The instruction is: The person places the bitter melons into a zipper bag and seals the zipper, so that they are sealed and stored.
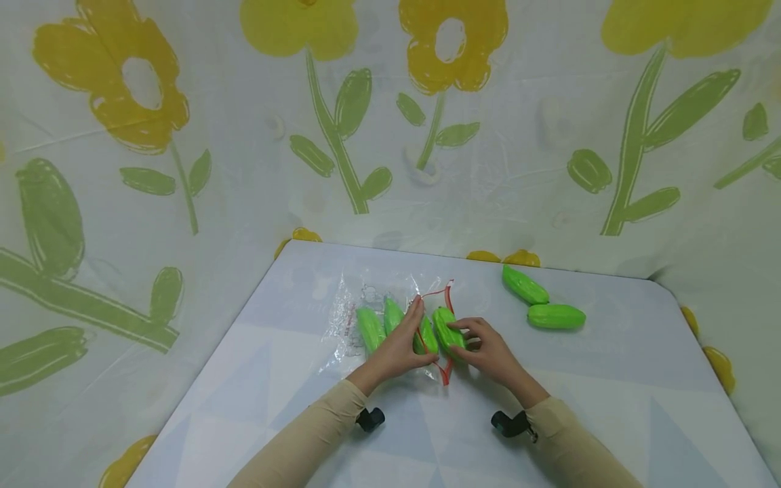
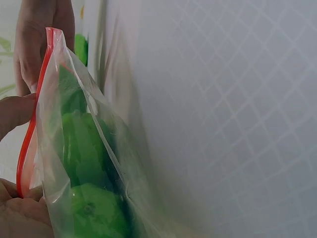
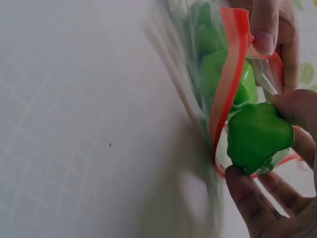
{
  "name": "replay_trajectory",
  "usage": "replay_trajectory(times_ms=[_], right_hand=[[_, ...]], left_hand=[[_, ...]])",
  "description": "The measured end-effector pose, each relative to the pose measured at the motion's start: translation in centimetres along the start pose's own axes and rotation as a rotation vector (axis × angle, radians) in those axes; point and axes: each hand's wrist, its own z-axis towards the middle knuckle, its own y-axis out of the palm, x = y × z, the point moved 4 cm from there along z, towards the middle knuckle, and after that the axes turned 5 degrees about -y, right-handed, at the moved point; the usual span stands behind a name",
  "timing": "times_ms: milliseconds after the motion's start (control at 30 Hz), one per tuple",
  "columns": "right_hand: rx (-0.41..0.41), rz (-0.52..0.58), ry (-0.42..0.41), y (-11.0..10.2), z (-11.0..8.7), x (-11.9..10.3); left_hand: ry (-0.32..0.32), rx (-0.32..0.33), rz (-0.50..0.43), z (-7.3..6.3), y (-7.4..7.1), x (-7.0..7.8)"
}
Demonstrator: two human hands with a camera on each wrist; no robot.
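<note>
On the table (image 1: 610,386), right at the mouth of the clear bag (image 1: 343,318), I've got both hands at work on my feeds. The head view gives me the layout: three bagged green pieces (image 1: 371,329), one partly covered by the left hand (image 1: 398,349), plus two loose green pieces (image 1: 556,316) off to the right, well apart from the bag. The right hand (image 1: 488,349) has the held green piece (image 1: 448,329) between bent fingers and thumb, the gap no wider than the piece itself, right in the bag's opening.

For the left hand I need the wrist feeds, since from above I mostly just see its back. Left wrist shows me thumb and fingers spread well apart, both on the red zip strip (image 2: 30,130), holding the rim, with the bagged lot behind clear plastic. Right wrist is the handiest: I'm looking straight at the rounded end of the held green piece, with the strip gaping beside it. How deep it sits I honestly can't tell from any of them. Only the head feed gives me the black wrist cameras (image 1: 370,420), the beige sleeves (image 1: 305,440) and the big yellow flowers (image 1: 451,41) on the backdrop
</note>
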Motion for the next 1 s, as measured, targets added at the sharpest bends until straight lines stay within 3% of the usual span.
replay_trajectory(times_ms=[500,1000], right_hand=[[-0.057,0.046,-0.017,0.4,-0.2,0.5],[-0.047,0.070,-0.002,1.1,0.7,0.0]], left_hand=[[0.005,0.003,-0.004,0.0,0.1,0.2],[0.039,0.014,0.019,0.0,0.1,0.7]])
